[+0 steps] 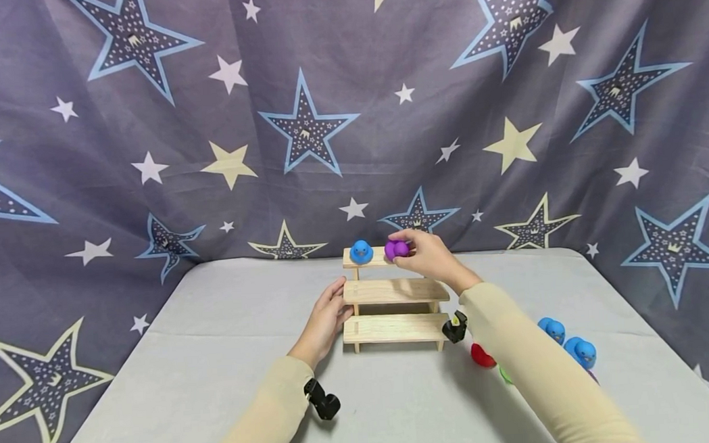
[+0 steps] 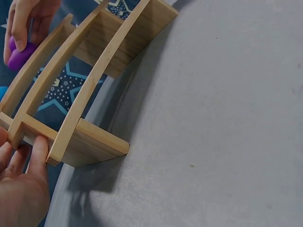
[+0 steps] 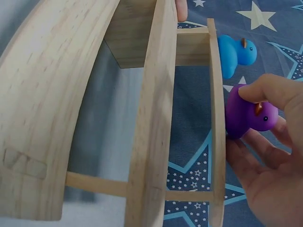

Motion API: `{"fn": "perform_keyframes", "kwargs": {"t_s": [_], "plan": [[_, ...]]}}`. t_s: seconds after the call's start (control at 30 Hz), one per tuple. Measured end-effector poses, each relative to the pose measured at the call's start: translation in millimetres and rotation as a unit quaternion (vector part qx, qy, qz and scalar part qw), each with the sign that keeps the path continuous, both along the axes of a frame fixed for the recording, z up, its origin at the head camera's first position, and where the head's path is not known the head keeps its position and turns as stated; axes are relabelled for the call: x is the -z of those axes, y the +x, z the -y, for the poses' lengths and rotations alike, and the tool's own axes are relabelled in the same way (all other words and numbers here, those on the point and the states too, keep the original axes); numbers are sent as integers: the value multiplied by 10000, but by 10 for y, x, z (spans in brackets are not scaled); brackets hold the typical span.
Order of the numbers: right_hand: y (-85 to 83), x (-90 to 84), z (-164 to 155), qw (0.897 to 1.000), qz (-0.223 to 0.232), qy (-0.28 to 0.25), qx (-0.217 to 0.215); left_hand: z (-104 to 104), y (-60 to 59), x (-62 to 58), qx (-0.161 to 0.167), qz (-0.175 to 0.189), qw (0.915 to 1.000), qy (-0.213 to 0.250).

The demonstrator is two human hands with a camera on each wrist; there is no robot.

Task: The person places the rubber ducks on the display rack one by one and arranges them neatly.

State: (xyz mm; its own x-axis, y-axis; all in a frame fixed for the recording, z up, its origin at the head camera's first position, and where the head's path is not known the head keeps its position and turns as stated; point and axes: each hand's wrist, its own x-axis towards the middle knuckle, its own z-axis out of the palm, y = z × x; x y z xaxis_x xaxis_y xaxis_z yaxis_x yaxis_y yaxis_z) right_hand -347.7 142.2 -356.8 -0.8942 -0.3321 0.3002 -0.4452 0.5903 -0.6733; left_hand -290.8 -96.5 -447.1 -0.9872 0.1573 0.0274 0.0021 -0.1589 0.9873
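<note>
A three-step wooden rack point(image 1: 394, 302) stands mid-table. On its top step sits a blue duck point(image 1: 361, 251), also the blue duck point(image 3: 234, 53) in the right wrist view. My right hand point(image 1: 420, 253) pinches a purple duck point(image 1: 395, 249) on the top step just right of the blue one; the purple duck point(image 3: 248, 116) is gripped between thumb and fingers. My left hand point(image 1: 330, 314) rests against the rack's left end, fingers point(image 2: 38, 151) touching the side board of the rack point(image 2: 90, 94). The purple duck point(image 2: 19, 54) shows at the far end there.
Two blue ducks point(image 1: 553, 329) point(image 1: 582, 351) lie right of my right forearm, with a red duck point(image 1: 481, 356) and a green one point(image 1: 505, 375) partly hidden under the sleeve. A star-patterned cloth point(image 1: 299, 116) hangs behind the grey table point(image 1: 176, 388).
</note>
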Motion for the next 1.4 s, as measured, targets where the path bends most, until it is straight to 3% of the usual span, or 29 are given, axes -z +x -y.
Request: {"fn": "perform_keyframes", "kwargs": {"t_s": [0.43,1.4], "plan": [[10,-24,78,9993,219,-55,285,0,8,-9,-5,-8,10000,5],[-38,33,104,9983,178,325,446,4,0,4,57,4,10000,35]]}}
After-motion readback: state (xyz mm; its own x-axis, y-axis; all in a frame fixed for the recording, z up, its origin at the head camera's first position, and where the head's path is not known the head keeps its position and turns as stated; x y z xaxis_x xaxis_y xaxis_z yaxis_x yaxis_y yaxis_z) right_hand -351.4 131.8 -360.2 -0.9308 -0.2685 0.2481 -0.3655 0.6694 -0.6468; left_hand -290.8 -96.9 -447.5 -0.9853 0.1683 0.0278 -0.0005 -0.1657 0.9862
